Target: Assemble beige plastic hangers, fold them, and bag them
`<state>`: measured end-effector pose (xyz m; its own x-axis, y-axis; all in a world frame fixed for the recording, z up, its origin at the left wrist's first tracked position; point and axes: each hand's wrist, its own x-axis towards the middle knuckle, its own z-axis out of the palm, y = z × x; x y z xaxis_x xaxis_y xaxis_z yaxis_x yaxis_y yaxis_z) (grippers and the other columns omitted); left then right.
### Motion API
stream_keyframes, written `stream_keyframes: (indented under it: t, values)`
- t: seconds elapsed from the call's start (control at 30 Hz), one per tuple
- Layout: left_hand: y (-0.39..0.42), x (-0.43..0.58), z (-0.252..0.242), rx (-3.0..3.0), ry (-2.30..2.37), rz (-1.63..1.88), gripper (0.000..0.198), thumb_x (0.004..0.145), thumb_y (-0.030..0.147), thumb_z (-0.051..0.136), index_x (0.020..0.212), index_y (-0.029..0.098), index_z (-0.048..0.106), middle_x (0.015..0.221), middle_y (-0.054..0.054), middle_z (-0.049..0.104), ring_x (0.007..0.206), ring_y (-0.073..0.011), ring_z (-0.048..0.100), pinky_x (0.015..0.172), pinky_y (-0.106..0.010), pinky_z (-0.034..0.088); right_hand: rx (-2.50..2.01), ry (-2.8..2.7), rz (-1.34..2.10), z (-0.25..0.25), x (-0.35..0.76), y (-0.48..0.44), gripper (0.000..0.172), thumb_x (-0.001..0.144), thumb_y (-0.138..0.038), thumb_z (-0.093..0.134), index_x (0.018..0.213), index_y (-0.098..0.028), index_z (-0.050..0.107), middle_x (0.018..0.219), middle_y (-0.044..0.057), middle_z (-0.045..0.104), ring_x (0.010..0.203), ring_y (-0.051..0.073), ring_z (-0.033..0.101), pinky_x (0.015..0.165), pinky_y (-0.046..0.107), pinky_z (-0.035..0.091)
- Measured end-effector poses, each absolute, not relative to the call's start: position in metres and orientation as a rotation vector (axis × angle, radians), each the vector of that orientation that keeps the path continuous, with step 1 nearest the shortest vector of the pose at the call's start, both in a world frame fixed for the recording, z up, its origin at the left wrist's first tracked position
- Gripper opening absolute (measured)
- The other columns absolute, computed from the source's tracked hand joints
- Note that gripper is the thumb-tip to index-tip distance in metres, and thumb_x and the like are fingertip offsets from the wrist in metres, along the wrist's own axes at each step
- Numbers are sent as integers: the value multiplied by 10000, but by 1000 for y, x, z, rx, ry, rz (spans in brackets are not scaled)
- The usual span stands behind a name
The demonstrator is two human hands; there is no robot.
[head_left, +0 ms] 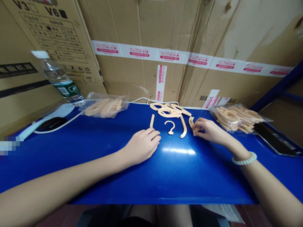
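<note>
My left hand (pixel 142 145) lies palm down on the blue table (pixel 94 157), fingers loosely curled, its fingertips just below a straight peach plastic piece (pixel 151 120). My right hand (pixel 209 130) pinches a small peach plastic piece (pixel 193 123) between fingertips. A hook-shaped piece (pixel 170 127) and a curved strip (pixel 183 127) lie between the hands. A loose pile of the same peach parts (pixel 169 110) sits just behind them. A beaded bracelet (pixel 244 159) circles my right wrist.
Two clear bags of peach parts lie at the back, one left (pixel 104 105) and one right (pixel 238 118). A water bottle (pixel 58 77), a white cable (pixel 59 126) and a black object (pixel 52 123) sit far left. A dark phone (pixel 274 138) lies right. Cardboard boxes (pixel 165 47) wall the back.
</note>
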<state>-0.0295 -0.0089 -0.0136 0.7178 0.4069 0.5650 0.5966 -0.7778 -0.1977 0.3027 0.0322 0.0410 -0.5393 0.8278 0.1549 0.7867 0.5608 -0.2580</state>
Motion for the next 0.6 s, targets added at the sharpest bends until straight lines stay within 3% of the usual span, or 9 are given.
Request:
stream_keyframes:
  t: [0.17, 0.37, 0.6]
  values:
    - [-9, -29, -13, -2564, -782, -724, 197, 987, 172, 506, 977, 130, 698, 1107, -101, 745, 953, -235, 679, 723, -352, 537, -1419, -2562, 231, 51, 309, 31, 128, 805, -256, 688, 889, -172, 735, 939, 92, 657, 809, 233, 664, 767, 381, 548]
    - [-10, -29, -13, -2546, -786, -720, 198, 988, 175, 509, 977, 139, 703, 1105, -95, 750, 968, -240, 686, 734, -351, 550, -1495, -2523, 304, 60, 312, 28, 332, 808, -402, 708, 1064, -194, 742, 1089, 123, 631, 910, 257, 651, 783, 373, 543]
    - [-10, -29, -12, -2560, -788, -710, 204, 985, 178, 505, 955, 138, 703, 1084, -99, 752, 951, -244, 692, 735, -353, 567, -1571, -2552, 306, 50, 314, 36, 216, 784, -301, 702, 949, -172, 756, 1032, 124, 655, 876, 260, 658, 757, 368, 546]
